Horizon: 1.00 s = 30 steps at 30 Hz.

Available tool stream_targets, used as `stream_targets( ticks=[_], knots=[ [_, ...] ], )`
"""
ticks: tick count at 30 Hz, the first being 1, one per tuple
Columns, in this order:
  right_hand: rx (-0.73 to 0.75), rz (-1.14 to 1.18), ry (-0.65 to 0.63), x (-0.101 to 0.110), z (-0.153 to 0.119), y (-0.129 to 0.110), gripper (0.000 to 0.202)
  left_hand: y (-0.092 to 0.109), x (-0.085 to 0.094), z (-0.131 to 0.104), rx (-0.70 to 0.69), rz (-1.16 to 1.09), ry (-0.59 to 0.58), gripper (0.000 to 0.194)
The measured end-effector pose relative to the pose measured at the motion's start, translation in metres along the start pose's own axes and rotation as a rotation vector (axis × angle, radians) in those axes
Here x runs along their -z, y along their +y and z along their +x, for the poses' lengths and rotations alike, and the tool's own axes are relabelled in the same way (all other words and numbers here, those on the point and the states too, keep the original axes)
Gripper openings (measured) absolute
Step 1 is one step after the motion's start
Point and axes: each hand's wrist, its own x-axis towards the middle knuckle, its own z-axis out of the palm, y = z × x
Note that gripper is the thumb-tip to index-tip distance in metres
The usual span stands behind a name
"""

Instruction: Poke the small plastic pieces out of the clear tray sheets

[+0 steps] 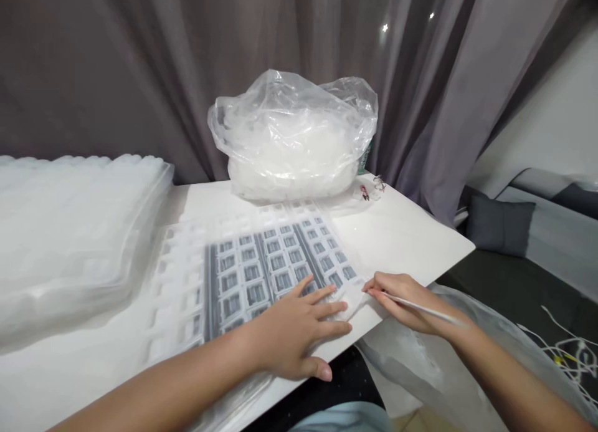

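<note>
Left hand [299, 332] near right hand's [404, 290] seemingly leftward-pointing stick [423, 308].

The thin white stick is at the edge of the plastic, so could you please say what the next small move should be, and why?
I would probably ease the thin white stick slightly inward along the compartmented plastic: the right hand holds it by that edge, and the left hand, spread over the plastic, seems to steady it.

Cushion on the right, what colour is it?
The cushion is dark grey, seen best in the head view.
</note>
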Motion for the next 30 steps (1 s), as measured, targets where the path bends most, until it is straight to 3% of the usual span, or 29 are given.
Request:
stream_targets(
  ticks=[7,11,18,23,26,30],
  knots=[
    [-0.148,0.572,-0.323,0.011,0.010,0.028,0.030,-0.003,0.003,-0.001,-0.054,-0.033,0.027,0.044],
    [-0.153,0.683,-0.398,0.009,0.018,0.040,0.031,-0.003,0.002,0.001,-0.082,-0.037,0.038,0.045],
    [-0.134,0.673,-0.422,0.011,0.022,0.040,0.028,-0.003,-0.002,0.003,-0.068,-0.033,0.078,0.064],
    [-0.125,0.629,-0.448,0.017,0.024,0.037,0.026,-0.001,-0.006,0.004,-0.066,-0.026,0.098,0.062],
    [-0.057,0.477,-0.442,0.020,0.023,0.028,0.021,-0.001,-0.005,0.004,-0.072,-0.045,0.097,0.060],
    [0.046,0.105,-0.314,0.015,0.019,0.013,0.017,-0.001,-0.004,0.003,-0.090,-0.061,0.072,0.058]
  ],
)
